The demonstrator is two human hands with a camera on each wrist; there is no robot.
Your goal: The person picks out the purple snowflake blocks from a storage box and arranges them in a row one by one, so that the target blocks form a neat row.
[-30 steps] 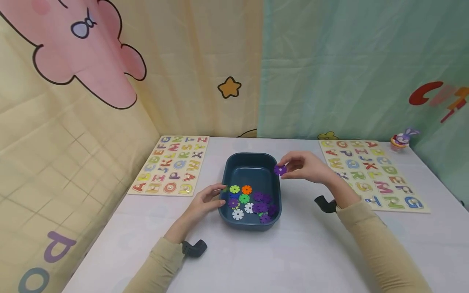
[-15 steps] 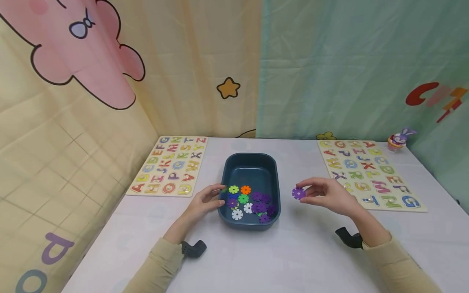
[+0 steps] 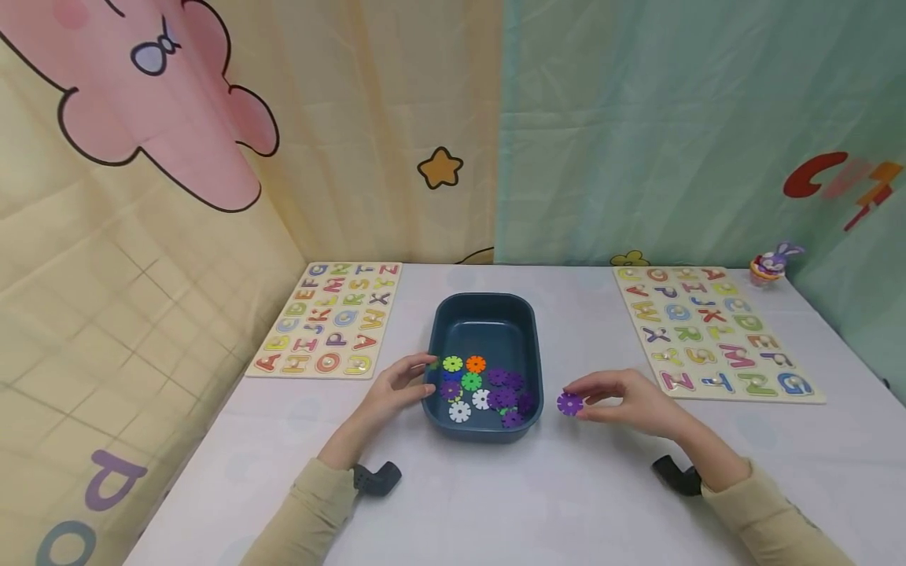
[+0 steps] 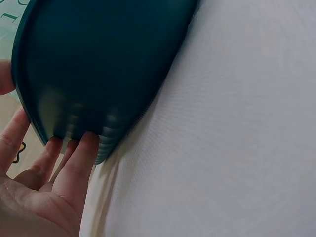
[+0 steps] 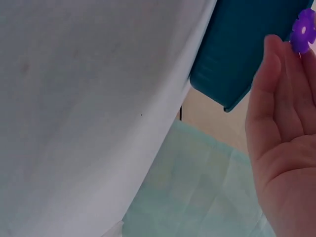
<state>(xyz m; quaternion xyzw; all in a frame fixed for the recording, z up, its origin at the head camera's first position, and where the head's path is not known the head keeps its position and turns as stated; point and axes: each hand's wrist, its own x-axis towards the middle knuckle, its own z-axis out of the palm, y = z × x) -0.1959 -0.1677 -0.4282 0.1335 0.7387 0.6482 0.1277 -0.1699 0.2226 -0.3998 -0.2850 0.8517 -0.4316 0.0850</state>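
A dark teal plastic tub [image 3: 484, 306] holds several notched, snowflake-shaped plastic discs, among them a green disc [image 3: 471, 382], an orange disc [image 3: 476, 364] and a cluster of purple discs [image 3: 504, 397]. Along the tub's left side, my left hand [image 3: 385, 397] rests spread fingertips against the rim; in the left wrist view its fingers [image 4: 79, 163] touch the outer wall. To the right of the tub, my right hand [image 3: 630, 401] pinches a single purple snowflake disc [image 3: 569, 404] between thumb and fingertips, low over the white cloth. The right wrist view shows that disc at the fingertips.
An alphabet puzzle board [image 3: 325, 318] lies back left, and another alphabet board [image 3: 715, 334] lies to the right, beyond the right hand. A small purple rabbit figure [image 3: 773, 263] stands at the back right corner. Printed curtains [image 3: 637, 141] border the table.
My right hand has carried the purple disc from the tub's right rim, first rightward and toward me, then lower and slightly left. The left hand stays at the tub.
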